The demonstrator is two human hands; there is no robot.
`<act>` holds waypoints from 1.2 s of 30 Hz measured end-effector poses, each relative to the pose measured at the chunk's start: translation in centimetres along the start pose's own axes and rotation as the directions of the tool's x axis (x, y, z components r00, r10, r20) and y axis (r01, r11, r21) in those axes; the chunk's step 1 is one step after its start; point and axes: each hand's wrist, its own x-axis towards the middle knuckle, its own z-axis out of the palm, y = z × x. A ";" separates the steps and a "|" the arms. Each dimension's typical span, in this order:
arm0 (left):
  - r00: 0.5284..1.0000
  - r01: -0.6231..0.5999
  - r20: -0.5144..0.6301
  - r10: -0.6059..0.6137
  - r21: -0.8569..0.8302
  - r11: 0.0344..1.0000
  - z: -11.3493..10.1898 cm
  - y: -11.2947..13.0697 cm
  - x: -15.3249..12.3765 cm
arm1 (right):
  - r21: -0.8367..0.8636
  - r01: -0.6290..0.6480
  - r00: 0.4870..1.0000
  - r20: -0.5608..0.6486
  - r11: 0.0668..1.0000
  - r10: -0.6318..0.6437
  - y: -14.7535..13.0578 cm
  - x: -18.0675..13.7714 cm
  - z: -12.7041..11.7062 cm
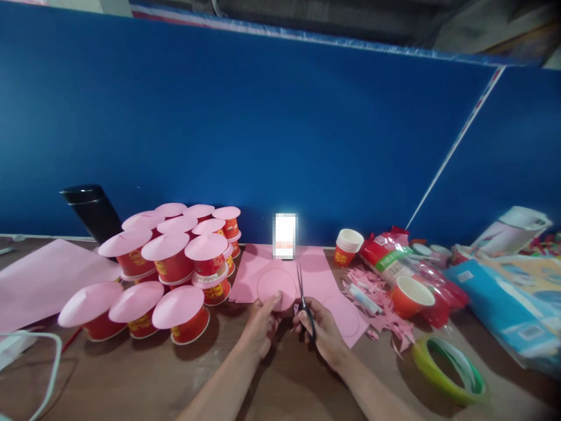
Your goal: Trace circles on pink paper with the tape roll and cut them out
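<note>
Between the thumb and fingers of my left hand (pixel 264 324) is a round pink paper disc (pixel 277 286), held near its lower edge. My right hand (pixel 322 330) grips black-handled scissors (pixel 301 292), their blades pointing up and away, just right of the disc. Beneath both hands' work lie pink paper sheets (pixel 313 266), one with a drawn circle (pixel 344 316) at the right. To the left stand several red paper cups (pixel 190 327), stacked in rows and topped with shallow pink paper cones (pixel 177 307).
Pink paper scraps (pixel 390 316) lie right of the sheets, with a glue tube (pixel 364 299) among them. Nearby are a stack of cups (pixel 348 245), a tipped cup (pixel 412 295), a red plastic package (pixel 390 254) and green-yellow tape rolls (pixel 449 368). A blue partition (pixel 272 128) rises behind.
</note>
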 end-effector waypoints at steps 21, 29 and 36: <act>0.997 0.010 0.073 -0.012 0.023 1.000 -0.1 0.0 0.0 | -0.013 -0.008 1.000 -0.019 1.000 0.008 0.2 0.1 -0.1; 0.997 -0.021 0.077 0.019 0.019 1.000 -0.2 -0.2 -0.2 | -0.035 0.008 1.000 -0.021 0.999 -0.009 0.0 -0.1 0.1; 0.998 -0.033 0.046 0.033 0.019 0.999 -0.1 -0.6 0.0 | -0.037 -0.006 1.000 -0.028 0.999 0.005 -0.2 -0.1 0.2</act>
